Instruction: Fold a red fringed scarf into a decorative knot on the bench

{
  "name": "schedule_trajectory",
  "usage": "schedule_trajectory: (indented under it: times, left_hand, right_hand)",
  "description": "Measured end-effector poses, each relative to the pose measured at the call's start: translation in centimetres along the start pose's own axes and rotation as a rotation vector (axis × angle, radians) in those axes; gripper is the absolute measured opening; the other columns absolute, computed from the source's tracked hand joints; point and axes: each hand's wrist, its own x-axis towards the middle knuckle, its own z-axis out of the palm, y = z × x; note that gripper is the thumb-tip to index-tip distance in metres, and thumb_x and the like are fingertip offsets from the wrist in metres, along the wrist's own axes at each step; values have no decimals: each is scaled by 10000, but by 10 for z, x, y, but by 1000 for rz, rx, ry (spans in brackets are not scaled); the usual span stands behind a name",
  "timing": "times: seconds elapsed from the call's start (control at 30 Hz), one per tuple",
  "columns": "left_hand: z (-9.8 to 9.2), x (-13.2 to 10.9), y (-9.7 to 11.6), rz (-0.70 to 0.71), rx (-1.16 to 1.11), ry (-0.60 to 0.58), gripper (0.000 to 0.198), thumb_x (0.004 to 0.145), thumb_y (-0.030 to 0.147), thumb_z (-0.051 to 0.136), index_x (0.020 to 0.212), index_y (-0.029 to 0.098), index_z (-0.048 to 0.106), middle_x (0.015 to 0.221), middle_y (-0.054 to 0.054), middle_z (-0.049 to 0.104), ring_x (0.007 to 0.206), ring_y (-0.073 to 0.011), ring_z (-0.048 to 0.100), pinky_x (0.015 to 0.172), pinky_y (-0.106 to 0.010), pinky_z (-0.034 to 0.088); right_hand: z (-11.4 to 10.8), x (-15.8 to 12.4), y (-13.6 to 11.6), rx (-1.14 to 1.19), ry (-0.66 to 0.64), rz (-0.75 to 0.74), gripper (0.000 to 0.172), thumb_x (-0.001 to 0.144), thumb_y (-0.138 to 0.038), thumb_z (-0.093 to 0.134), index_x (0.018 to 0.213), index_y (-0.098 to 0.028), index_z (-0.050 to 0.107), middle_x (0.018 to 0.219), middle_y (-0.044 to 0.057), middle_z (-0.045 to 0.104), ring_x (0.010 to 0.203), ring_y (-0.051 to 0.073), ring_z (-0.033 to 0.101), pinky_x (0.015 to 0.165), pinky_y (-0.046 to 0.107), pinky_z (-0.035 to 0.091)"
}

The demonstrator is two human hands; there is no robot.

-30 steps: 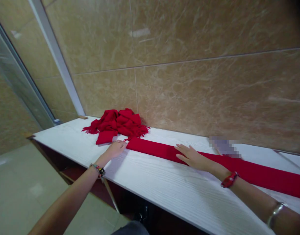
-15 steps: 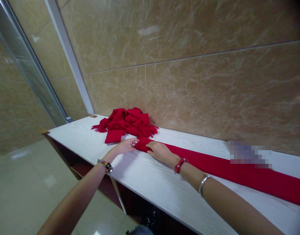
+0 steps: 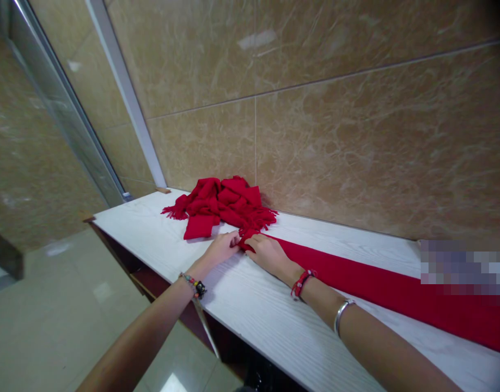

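Note:
A long red scarf (image 3: 348, 275), folded into a flat strip, runs along the white tabletop to the right edge of the head view. At its far-left end my left hand (image 3: 221, 249) has its fingers curled closed on the scarf's tip; the fingertips are partly hidden. Just to the right, my right hand (image 3: 270, 255) grips the same end, fingers over the top and thumb at the near edge. Beyond both hands lies a crumpled heap of red fringed scarf (image 3: 229, 201), with a flat folded piece (image 3: 199, 227) at its front.
The white tabletop (image 3: 242, 294) has open shelving below its front edge. A tan marbled wall (image 3: 356, 152) stands close behind. A small wooden block (image 3: 163, 190) sits at the back left. A blurred-out patch (image 3: 458, 267) covers something at the right.
My left hand has moved slightly right and its fingers have closed on the scarf's end. My right hand stays at that end. The view has shifted a little left.

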Motion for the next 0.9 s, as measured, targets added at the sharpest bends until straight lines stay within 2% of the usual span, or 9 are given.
schedule_trajectory:
  times: [0.13, 0.27, 0.43, 0.5, 0.57, 0.67, 0.77, 0.83, 0.9]
  left_hand:
    - [-6, -4, -1, 18, 0, -30, 65, 656, 102, 481, 654, 163, 505, 615, 22, 513, 601, -121, 470, 584, -232, 371]
    - [-15, -9, -5, 34, -24, -75, 102, 641, 86, 461, 645, 158, 533, 659, 4, 545, 634, -125, 504, 614, -225, 395]
    - [-13, 1, -4, -48, 19, 16, 165, 688, 84, 393, 708, 156, 541, 762, -19, 576, 746, -131, 525, 685, -224, 391]
    - [-8, 10, -3, -98, 43, 20, 133, 731, 156, 417, 749, 158, 549, 735, -12, 582, 706, -131, 525, 644, -224, 383]
    - [-2, 19, -3, -149, 63, -15, 114, 722, 251, 490, 718, 159, 557, 642, 10, 565, 629, -130, 512, 579, -219, 362]
    - [2, 28, -5, -229, 81, -78, 186, 641, 335, 586, 599, 158, 543, 494, 45, 482, 531, -121, 465, 499, -211, 307]
    - [1, 32, -4, -297, 90, -142, 265, 614, 358, 591, 471, 160, 489, 394, 57, 387, 445, -106, 400, 451, -219, 248]
    - [0, 33, 0, -329, 93, -168, 284, 612, 346, 577, 432, 162, 457, 366, 60, 353, 410, -96, 361, 434, -225, 222]
    - [-2, 34, 8, -349, 88, -168, 249, 613, 321, 560, 450, 160, 461, 370, 62, 352, 401, -90, 349, 426, -223, 217]
  right_hand:
    - [1, -4, 2, 9, -13, -112, 209, 835, -209, 440, 901, -169, 634, 902, 64, 611, 879, 172, 521, 798, 277, 390]
    - [4, -9, 4, 83, 0, -136, 231, 844, -212, 438, 916, -173, 654, 925, 66, 606, 890, 157, 518, 816, 266, 384]
    - [3, -9, 2, 163, 43, -147, 226, 827, -189, 453, 898, -182, 668, 933, 58, 611, 896, 152, 522, 810, 260, 391]
    - [-2, -7, 5, 174, 65, -96, 238, 832, -185, 435, 891, -176, 666, 914, 58, 623, 884, 151, 533, 823, 270, 385]
    - [-8, -8, 13, 148, 81, 38, 262, 841, -187, 405, 937, -165, 648, 942, 71, 628, 907, 162, 538, 860, 302, 369]
    - [-13, -17, 30, 85, -22, 207, 370, 851, -295, 392, 1164, -143, 519, 1175, 133, 535, 1081, 225, 469, 929, 412, 317]
    - [-8, -30, 43, 71, -200, 201, 529, 864, -434, 311, 1302, -139, 351, 1344, 151, 360, 1229, 260, 314, 968, 497, 249]
    - [-4, -34, 45, 65, -226, 201, 539, 878, -440, 250, 1317, -137, 322, 1368, 143, 323, 1259, 252, 263, 988, 502, 214]
    - [-2, -36, 43, 65, -194, 215, 533, 880, -424, 253, 1318, -128, 318, 1372, 146, 314, 1267, 245, 247, 1000, 494, 196]
